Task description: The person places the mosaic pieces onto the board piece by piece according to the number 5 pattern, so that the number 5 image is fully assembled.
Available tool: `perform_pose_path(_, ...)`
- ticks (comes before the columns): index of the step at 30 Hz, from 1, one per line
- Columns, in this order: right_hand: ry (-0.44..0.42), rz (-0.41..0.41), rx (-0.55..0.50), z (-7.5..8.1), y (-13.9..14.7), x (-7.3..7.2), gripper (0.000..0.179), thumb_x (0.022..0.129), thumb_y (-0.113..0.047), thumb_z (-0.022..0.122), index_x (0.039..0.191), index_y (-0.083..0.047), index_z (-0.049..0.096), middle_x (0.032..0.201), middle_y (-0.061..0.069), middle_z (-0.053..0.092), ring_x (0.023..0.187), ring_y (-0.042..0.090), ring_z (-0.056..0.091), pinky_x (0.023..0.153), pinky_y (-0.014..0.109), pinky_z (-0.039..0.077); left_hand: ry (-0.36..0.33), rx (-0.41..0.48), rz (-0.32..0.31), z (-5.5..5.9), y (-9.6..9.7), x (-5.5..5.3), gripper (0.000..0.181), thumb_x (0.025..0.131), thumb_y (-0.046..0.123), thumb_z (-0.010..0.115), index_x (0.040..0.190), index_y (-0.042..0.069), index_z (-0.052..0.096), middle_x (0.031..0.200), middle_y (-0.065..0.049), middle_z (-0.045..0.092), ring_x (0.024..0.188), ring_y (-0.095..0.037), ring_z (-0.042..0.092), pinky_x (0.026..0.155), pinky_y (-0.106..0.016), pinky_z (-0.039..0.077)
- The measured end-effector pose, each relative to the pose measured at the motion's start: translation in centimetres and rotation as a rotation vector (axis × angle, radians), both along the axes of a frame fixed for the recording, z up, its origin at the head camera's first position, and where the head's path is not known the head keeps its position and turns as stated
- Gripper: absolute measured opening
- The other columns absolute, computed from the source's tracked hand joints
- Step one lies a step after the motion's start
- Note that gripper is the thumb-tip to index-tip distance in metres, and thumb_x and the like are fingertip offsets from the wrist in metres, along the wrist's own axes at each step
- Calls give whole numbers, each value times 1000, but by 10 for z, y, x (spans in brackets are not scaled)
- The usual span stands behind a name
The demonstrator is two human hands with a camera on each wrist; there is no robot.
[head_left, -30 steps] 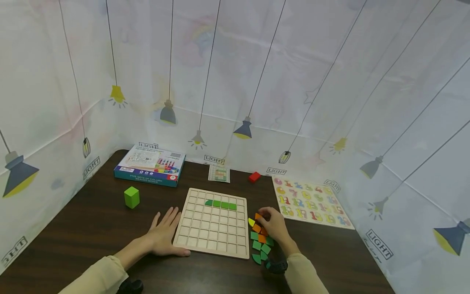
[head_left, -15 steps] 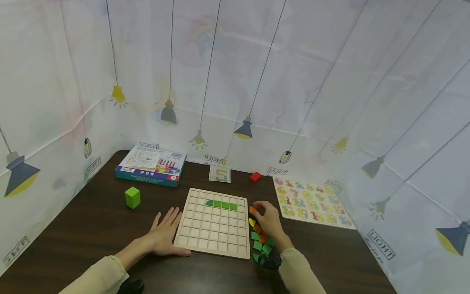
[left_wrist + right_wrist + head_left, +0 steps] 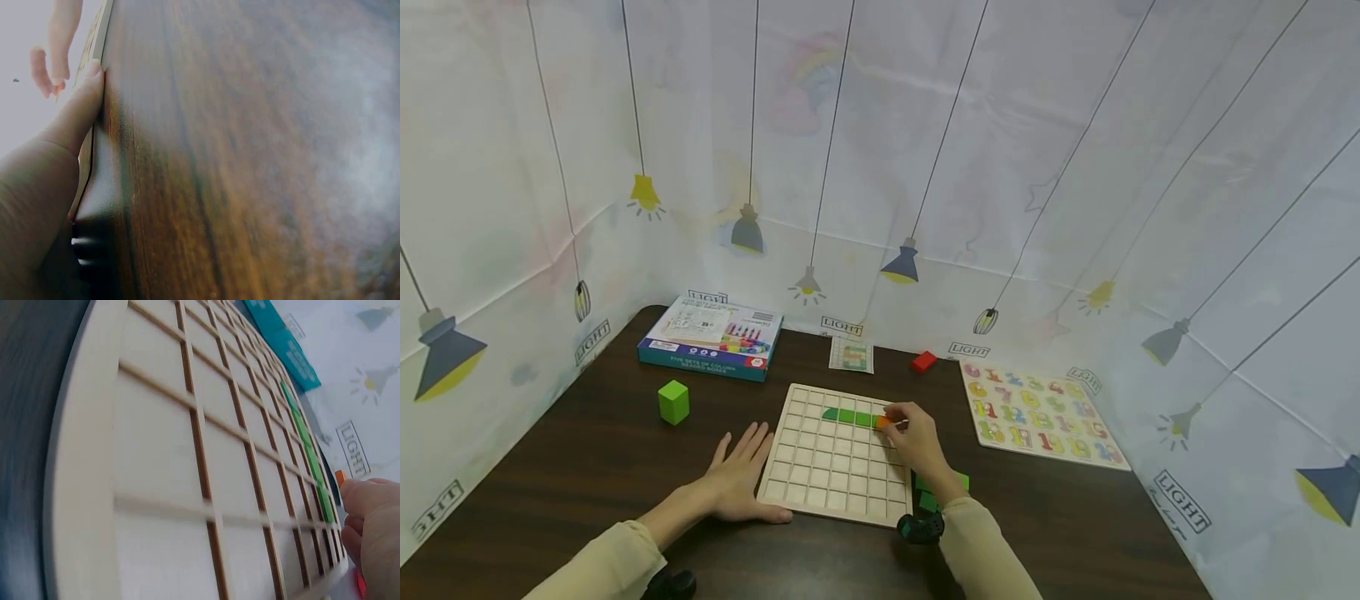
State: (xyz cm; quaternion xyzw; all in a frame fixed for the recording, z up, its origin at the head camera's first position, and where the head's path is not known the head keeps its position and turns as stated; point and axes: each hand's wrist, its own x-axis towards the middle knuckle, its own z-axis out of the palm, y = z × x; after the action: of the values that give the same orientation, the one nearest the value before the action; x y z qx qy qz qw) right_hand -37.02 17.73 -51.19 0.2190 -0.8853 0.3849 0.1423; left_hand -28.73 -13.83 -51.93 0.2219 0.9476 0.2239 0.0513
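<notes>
Right hand (image 3: 917, 439) had the orange piece (image 3: 882, 422) pinched by the green row's (image 3: 847, 417) right end, that row running left-to-right across my board's (image 3: 831, 479) far half, left hand (image 3: 737, 482) splayed way over left.

2 sleeves (image 3: 602, 562) are cream; 2 wrist-worn devices (image 3: 921, 528) are black.

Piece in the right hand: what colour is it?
Orange. The piece pinched by the right hand shows best in the head view.
</notes>
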Motion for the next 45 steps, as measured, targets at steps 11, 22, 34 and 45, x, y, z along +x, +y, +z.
perform_pose_path(11, -22, 46, 19, -5, -34, -3, 26, 87, -5, 67, 112, 0, 62, 102, 9, 63, 92, 21, 60, 73, 32, 52, -5, 19, -11, -2, 0, -1, 125, 66, 78, 61, 148, -6, 18, 154, -24, 9, 141, -38, 2, 105, -62, -6)
perform_pose_path(22, -27, 95, 26, -10, -63, -4, 26, 88, -6, 67, 112, -1, 62, 101, 6, 62, 90, 17, 59, 72, 24, 51, -22, -16, 2, 1, 0, 3, 125, 66, 80, 59, 149, -4, 17, 154, -23, 7, 142, -38, 1, 105, -62, -4)
perform_pose_path(34, 9, 129, 18, -14, -76, -3, 25, 86, -6, 69, 110, 0, 62, 99, 8, 62, 87, 17, 61, 71, 22, 51, 2, -48, 10, 5, 3, 3, 125, 65, 83, 55, 149, -3, 19, 155, -22, 9, 142, -36, 2, 106, -61, -2)
perform_pose_path(45, -27, 131, 25, -15, -78, -4, 25, 88, -7, 67, 112, 0, 62, 101, 7, 61, 90, 16, 61, 74, 21, 51, -5, -48, 8, 6, 2, 4, 124, 66, 81, 57, 148, -3, 19, 155, -22, 8, 142, -36, 2, 106, -61, -2)
